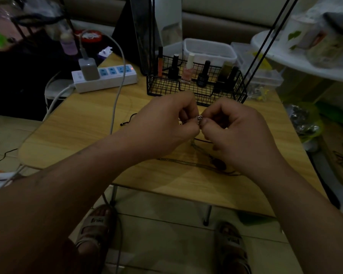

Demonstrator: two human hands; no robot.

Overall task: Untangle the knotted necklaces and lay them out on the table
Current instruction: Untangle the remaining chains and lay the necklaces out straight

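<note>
Both hands meet above the middle of the small wooden table (71,135). My left hand (162,123) and my right hand (238,131) pinch a small silver knot of necklace chain (199,117) between their fingertips. Thin chains hang from the knot down onto the table. One chain (178,160) trails left across the wood, and a dark red pendant (219,162) lies below my right hand. A black cord (128,119) shows on the table behind my left hand. My hands hide part of the tangle.
A black wire basket (196,89) of nail polish bottles stands just behind my hands. A white power strip (105,78) with a charger and cable (119,89) lies at the back left. Clear plastic boxes (210,50) sit at the back, bags and clutter to the right.
</note>
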